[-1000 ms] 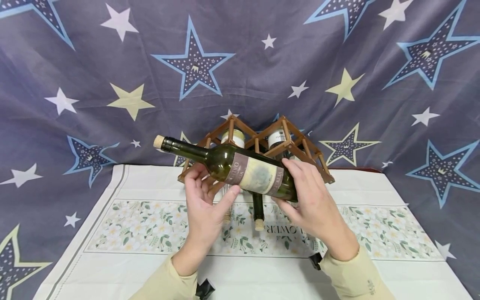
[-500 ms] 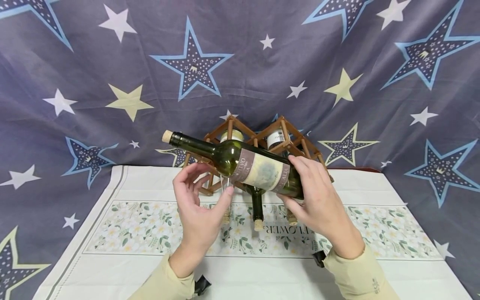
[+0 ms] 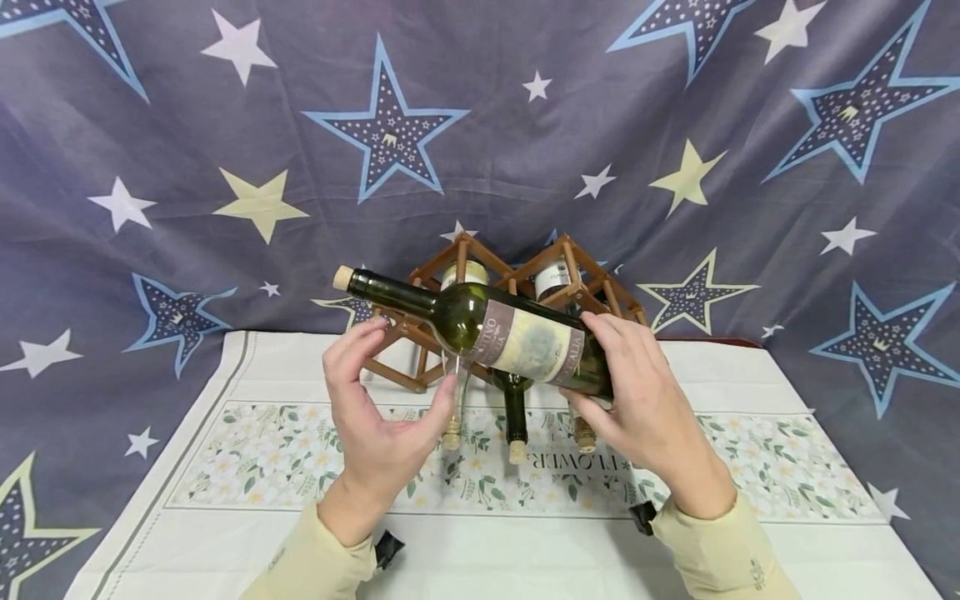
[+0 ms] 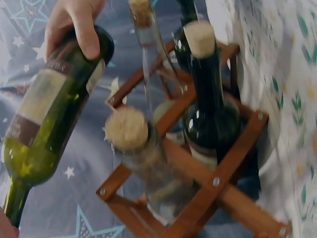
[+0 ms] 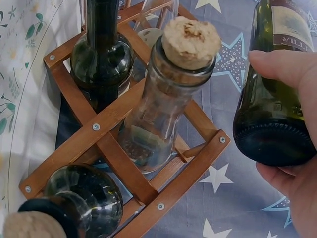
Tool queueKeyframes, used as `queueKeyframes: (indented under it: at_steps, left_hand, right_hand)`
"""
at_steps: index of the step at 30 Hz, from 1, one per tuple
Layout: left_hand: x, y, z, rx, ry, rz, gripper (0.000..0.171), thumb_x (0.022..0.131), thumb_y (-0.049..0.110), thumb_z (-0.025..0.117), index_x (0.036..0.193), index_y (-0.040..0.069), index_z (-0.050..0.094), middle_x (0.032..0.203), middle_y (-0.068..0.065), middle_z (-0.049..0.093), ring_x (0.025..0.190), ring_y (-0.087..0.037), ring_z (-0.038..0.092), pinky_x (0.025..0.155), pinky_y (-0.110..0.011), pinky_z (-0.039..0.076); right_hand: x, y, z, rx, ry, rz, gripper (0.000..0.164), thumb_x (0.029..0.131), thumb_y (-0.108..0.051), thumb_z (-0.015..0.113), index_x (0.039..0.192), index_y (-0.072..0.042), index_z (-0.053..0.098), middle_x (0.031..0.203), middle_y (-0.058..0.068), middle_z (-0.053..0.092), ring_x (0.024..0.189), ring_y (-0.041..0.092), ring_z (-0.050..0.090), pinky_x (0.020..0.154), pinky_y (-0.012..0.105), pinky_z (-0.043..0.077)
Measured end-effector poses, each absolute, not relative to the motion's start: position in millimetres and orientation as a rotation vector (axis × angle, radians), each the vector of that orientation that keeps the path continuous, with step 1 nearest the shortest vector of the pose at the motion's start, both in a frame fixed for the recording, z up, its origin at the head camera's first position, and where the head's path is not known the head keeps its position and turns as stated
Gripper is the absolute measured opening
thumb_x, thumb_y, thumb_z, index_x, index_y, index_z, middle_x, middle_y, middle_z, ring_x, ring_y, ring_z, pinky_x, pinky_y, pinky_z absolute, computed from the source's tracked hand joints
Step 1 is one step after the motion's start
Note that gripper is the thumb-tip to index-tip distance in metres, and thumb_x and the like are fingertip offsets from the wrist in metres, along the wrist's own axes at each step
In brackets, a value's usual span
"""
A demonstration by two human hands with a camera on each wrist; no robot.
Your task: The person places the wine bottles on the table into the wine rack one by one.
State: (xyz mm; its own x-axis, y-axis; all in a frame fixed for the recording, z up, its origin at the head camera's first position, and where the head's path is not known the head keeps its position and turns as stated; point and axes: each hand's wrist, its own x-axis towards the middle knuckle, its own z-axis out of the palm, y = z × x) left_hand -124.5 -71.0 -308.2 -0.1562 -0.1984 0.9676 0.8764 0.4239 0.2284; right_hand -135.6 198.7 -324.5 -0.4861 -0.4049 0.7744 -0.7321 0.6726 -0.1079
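A dark green wine bottle (image 3: 536, 346) with a cream and maroon label lies tilted in the air, its corked neck up to the left. My right hand (image 3: 647, 400) grips it round the base end, thumb below and fingers on top. Beneath the bottle's shoulder my left hand (image 3: 378, 433) is spread, thumb and fingers wide apart. Behind and below stands a brown wooden wine rack (image 3: 393, 377), partly hidden by the held bottle. Neck-forward in it sit a clear corked bottle (image 5: 153, 114), a dark green bottle (image 5: 101, 64) and several others.
A white tablecloth (image 3: 225, 546) with a floral band covers the table under the rack. Close behind hangs a grey-blue curtain (image 3: 510, 158) printed with stars. Corked necks, such as a green bottle's neck (image 3: 515, 417), jut toward me from the rack.
My left hand has moved left and its fingers have spread away from the bottle. The held bottle has shifted slightly right and down, with my right hand still gripping its base.
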Motion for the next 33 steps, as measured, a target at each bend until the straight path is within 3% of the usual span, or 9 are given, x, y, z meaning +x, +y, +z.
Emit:
queueKeyframes:
  at_steps: [10, 24, 27, 33]
  left_hand:
    - [-135, -93, -310, -0.816, -1.456, -0.759, 0.049, 0.085, 0.024, 0.072, 0.117, -0.005, 0.049, 0.119, -0.027, 0.052, 0.117, -0.046, 0.049, 0.101, -0.065, 0.035]
    - [-133, -108, -307, -0.947, -1.700, -0.567, 0.054, 0.093, 0.031, 0.066, 0.130, -0.005, 0.049, 0.134, -0.027, 0.051, 0.128, -0.045, 0.046, 0.105, -0.063, 0.032]
    - [-133, -111, -307, -0.970, -1.753, -0.549, 0.059, 0.091, 0.030, 0.070, 0.133, -0.006, 0.049, 0.138, -0.027, 0.049, 0.130, -0.045, 0.044, 0.108, -0.062, 0.030]
    - [-134, -114, -309, -1.008, -1.839, -0.504, 0.075, 0.075, 0.021, 0.082, 0.137, -0.007, 0.049, 0.142, -0.027, 0.047, 0.133, -0.043, 0.042, 0.111, -0.059, 0.027]
  right_hand:
    - [-135, 200, -324, 0.907, -2.139, 0.537, 0.083, 0.076, -0.021, 0.078, 0.147, 0.003, 0.042, 0.136, 0.020, 0.051, 0.121, 0.038, 0.048, 0.108, 0.046, 0.033]
    - [-133, 200, -324, 0.931, -2.198, 0.507, 0.086, 0.076, -0.021, 0.077, 0.151, -0.002, 0.040, 0.141, 0.017, 0.049, 0.123, 0.035, 0.047, 0.108, 0.045, 0.033]
    - [-132, 200, -324, 0.933, -2.214, 0.498, 0.086, 0.076, -0.022, 0.077, 0.151, -0.003, 0.040, 0.142, 0.016, 0.049, 0.123, 0.035, 0.047, 0.108, 0.045, 0.034]
    - [-131, 199, -323, 0.958, -2.224, 0.471, 0.087, 0.075, -0.022, 0.079, 0.150, -0.001, 0.041, 0.141, 0.018, 0.049, 0.123, 0.035, 0.047, 0.109, 0.045, 0.034]
